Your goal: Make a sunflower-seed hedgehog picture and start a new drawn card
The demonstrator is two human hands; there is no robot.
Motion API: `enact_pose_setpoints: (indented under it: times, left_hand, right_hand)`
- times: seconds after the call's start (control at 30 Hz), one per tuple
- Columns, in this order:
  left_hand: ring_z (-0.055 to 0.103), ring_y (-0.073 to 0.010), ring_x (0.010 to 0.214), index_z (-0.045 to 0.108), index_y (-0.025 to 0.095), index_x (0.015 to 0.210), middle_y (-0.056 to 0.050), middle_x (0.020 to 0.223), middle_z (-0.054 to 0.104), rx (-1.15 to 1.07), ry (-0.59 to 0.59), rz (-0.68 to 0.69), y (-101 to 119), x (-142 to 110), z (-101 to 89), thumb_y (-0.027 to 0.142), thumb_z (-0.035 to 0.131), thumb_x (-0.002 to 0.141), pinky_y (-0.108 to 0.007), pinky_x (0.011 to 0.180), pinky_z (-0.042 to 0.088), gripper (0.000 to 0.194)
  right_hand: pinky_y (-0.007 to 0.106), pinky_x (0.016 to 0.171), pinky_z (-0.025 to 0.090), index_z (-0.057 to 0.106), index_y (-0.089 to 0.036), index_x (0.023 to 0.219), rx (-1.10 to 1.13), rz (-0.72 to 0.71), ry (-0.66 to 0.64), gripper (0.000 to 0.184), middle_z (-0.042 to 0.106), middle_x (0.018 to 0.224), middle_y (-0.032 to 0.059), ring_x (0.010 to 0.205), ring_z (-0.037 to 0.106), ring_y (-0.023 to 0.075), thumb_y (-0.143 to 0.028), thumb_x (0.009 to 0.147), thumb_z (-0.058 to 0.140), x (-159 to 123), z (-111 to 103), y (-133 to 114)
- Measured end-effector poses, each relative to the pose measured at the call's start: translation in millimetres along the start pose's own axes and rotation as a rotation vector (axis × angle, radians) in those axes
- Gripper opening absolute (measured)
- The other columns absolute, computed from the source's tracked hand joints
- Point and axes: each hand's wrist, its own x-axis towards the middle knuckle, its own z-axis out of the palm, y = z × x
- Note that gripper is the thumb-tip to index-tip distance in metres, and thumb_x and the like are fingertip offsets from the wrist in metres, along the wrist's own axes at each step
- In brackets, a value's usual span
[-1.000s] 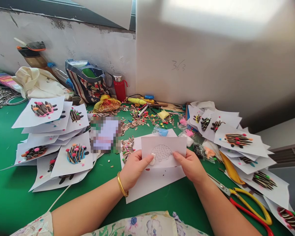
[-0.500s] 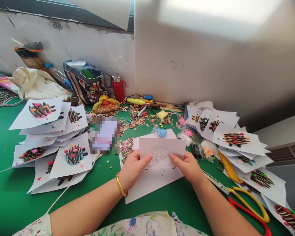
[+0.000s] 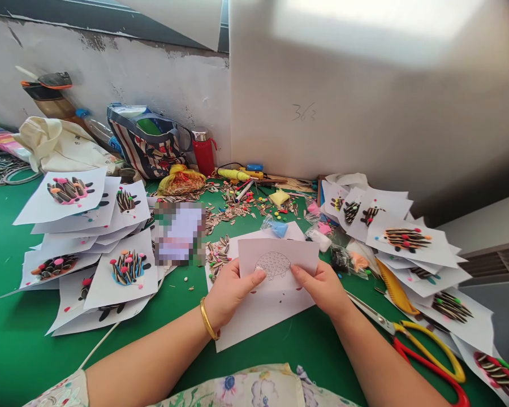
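Note:
A small white card [image 3: 280, 255] printed with a hedgehog outline is held a little above the green table [image 3: 8, 316]. My left hand [image 3: 233, 291] pinches its lower left edge, thumb pressed on the front. Its lower right edge is pinched by my right hand [image 3: 322, 287] in the same way. Under the card lies a larger white sheet [image 3: 258, 314] with a few small red spots. Loose striped sunflower seeds [image 3: 218, 254] lie just left of the card.
Finished seed hedgehog cards are stacked at the left [image 3: 127, 271] and at the right [image 3: 407, 240]. Yellow and red scissors [image 3: 428, 353] lie by my right forearm. A striped bag [image 3: 148, 141], a red flask [image 3: 203, 151], pens and coloured clay bits crowd the back by the wall.
Both hands and the card have shifted slightly left and down in view. My left thumb has slid further onto the card. The grip has not changed.

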Motion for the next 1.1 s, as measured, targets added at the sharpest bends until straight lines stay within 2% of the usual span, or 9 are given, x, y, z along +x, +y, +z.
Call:
enact_pose_setpoints:
  times: [0.13,0.47,0.93,1.1]
  left_hand:
    - [0.066,-0.0236,0.091,0.067,0.016,0.110,-0.010,0.104,0.072,-0.062,-0.017,0.030,1.3,-0.8,1.2,0.044,0.074,0.074,-0.034,0.081,0.051,0.045]
    - [0.066,-0.0238,0.095,0.066,0.016,0.116,-0.011,0.109,0.071,-0.119,-0.023,0.023,-0.3,0.0,0.7,0.040,0.071,0.079,-0.036,0.086,0.050,0.045]
    - [0.067,-0.0256,0.096,0.066,0.016,0.112,-0.012,0.111,0.071,-0.083,-0.065,-0.001,1.0,-1.4,1.4,0.038,0.077,0.073,-0.037,0.085,0.052,0.047]
    - [0.067,-0.0261,0.097,0.068,0.017,0.111,-0.011,0.110,0.071,-0.046,-0.007,0.012,-0.8,0.0,1.4,0.040,0.077,0.072,-0.038,0.087,0.052,0.045]
  right_hand:
    - [0.028,0.056,0.052,0.067,-0.016,0.098,-0.017,-0.009,0.002,0.041,0.067,0.082,0.0064,0.068,0.060,0.0186,-0.052,0.079,0.066,-0.4,0.6,-2.0]
    - [0.027,0.055,0.051,0.068,-0.017,0.099,-0.016,-0.022,0.010,0.040,0.066,0.078,0.0043,0.065,0.059,0.0173,-0.052,0.079,0.067,-0.5,1.4,-1.0]
    - [0.027,0.055,0.051,0.071,-0.018,0.090,-0.090,-0.065,0.057,0.036,0.063,0.073,0.0032,0.064,0.058,0.0173,-0.052,0.082,0.063,-0.1,0.3,-0.2]
    - [0.028,0.053,0.052,0.070,-0.019,0.098,-0.086,-0.040,0.039,0.039,0.066,0.079,0.0048,0.068,0.061,0.0193,-0.053,0.081,0.064,-1.2,0.8,0.1]
